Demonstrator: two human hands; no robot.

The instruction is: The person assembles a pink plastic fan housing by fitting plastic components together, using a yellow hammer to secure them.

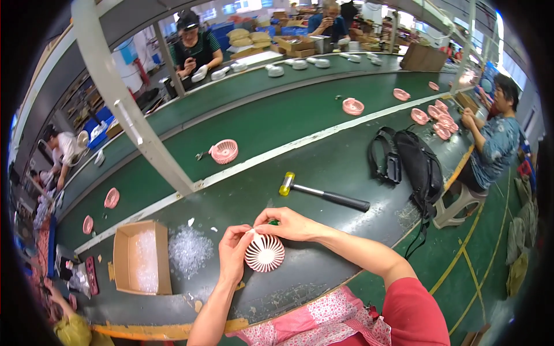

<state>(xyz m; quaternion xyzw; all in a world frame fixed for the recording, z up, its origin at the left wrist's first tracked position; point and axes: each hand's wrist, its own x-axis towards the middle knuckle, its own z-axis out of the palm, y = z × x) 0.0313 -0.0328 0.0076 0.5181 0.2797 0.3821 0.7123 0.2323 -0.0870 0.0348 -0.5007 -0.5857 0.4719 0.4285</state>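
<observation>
A green conveyor belt (pixel 277 132) is seen at 12 o'clock from the held part, with slatted pink fan housings carried on it, one (pixel 224 151) at 11 o'clock and another (pixel 353 106) at 1 o'clock. Along its near side a dark worn workbench (pixel 254 199) is set. On the bench a black backpack (pixel 420 164) is laid at 2 o'clock; any lettering on it is too small to be read. Beyond it, a cluster of pink fan housings (pixel 443 122) is heaped near a seated co-worker (pixel 499 135). At 9 o'clock an open cardboard box (pixel 164 259) is placed, partly filled with clear plastic pieces. A mallet (pixel 332 199) with a yellow-faced head is laid at 1 to 2 o'clock. Between the box and the hands, a loose pile of clear plastic pieces (pixel 190 251) is spread. By the left hand (pixel 234 248) and right hand (pixel 288 225), fingertips closed together, a pale pink radially slatted fan guard (pixel 265 254) is gripped at its 11 o'clock edge, over the bench's near half. Beside the right fingers a small green piece (pixel 273 222) is partly hidden; whether it is held cannot be told.
</observation>
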